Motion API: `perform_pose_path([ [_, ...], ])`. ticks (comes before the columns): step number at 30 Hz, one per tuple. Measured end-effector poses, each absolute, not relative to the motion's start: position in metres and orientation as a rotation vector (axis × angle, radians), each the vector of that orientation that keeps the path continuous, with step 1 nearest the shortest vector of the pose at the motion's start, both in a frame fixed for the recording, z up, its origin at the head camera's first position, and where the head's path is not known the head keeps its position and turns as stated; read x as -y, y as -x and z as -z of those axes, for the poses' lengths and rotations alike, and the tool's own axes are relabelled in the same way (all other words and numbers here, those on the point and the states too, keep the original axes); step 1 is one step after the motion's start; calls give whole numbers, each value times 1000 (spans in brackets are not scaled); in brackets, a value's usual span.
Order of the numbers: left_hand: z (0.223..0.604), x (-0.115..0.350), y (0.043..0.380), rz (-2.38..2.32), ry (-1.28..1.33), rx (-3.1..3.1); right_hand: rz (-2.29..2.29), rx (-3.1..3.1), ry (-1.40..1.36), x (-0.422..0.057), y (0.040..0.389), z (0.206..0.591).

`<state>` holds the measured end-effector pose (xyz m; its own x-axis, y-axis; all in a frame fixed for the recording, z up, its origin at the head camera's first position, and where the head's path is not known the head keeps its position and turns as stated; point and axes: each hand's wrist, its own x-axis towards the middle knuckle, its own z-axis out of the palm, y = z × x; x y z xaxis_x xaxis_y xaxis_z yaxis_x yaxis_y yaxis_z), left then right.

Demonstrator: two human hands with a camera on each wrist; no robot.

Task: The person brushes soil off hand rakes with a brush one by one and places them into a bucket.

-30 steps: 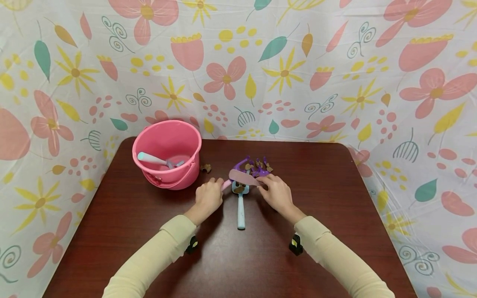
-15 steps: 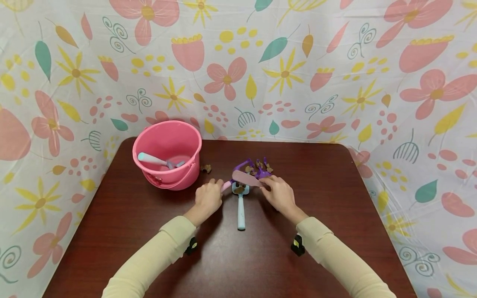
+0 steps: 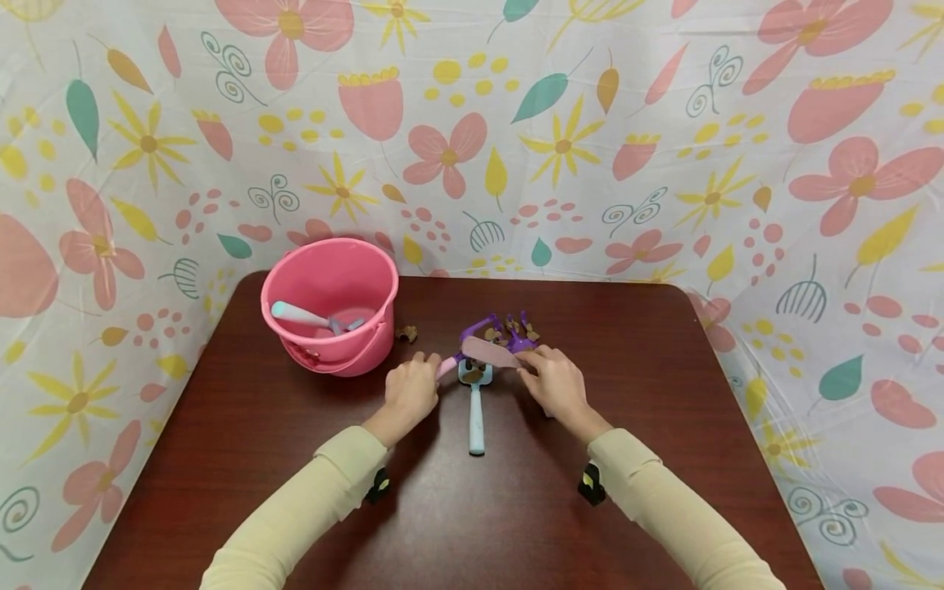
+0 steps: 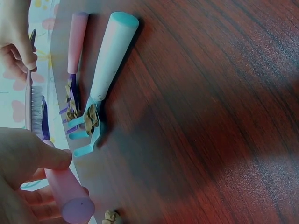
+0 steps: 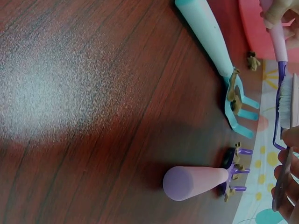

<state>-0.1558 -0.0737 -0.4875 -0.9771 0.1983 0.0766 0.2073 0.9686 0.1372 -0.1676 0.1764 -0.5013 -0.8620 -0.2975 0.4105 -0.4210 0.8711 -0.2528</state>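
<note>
My left hand (image 3: 413, 388) grips the pink handle (image 4: 67, 193) of a small garden tool with a purple head (image 3: 478, 325). In my right hand (image 3: 555, 381) is a pink brush (image 3: 488, 351), pinched by its handle. White bristles (image 4: 36, 103) face the purple head and lie right up against it. Below the held tool, a light blue hand fork (image 3: 476, 419) lies on the table with brown clumps (image 4: 91, 120) on its tines. A purple fork with a pink handle (image 5: 201, 182) lies near my right hand, brown bits caught among its tines.
A pink bucket (image 3: 328, 356) stands at the back left of the dark wooden table (image 3: 472, 524). Inside leans a tool with a pale handle (image 3: 301, 315). One brown clump (image 3: 406, 333) lies beside the bucket. A flowered cloth (image 3: 560, 205) hangs behind the table.
My right hand and the brush have shifted slightly right along the purple head. The left hand still holds its tool in nearly the same place.
</note>
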Motion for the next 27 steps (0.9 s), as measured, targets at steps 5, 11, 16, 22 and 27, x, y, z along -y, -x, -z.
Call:
perform_pose_path([
  [5,488,74,156,233,318,3046,-439,2669,-542,-179,167,499],
  [11,486,74,156,227,329,3048,-404,2648,-548,-183,167,496],
  [16,487,74,156,225,336,3022,-378,2610,-578,-186,167,497],
  [22,487,74,156,217,334,3047,-380,2576,-605,-190,167,497],
  [27,487,74,156,214,328,3050,-356,2557,-624,-193,167,498],
])
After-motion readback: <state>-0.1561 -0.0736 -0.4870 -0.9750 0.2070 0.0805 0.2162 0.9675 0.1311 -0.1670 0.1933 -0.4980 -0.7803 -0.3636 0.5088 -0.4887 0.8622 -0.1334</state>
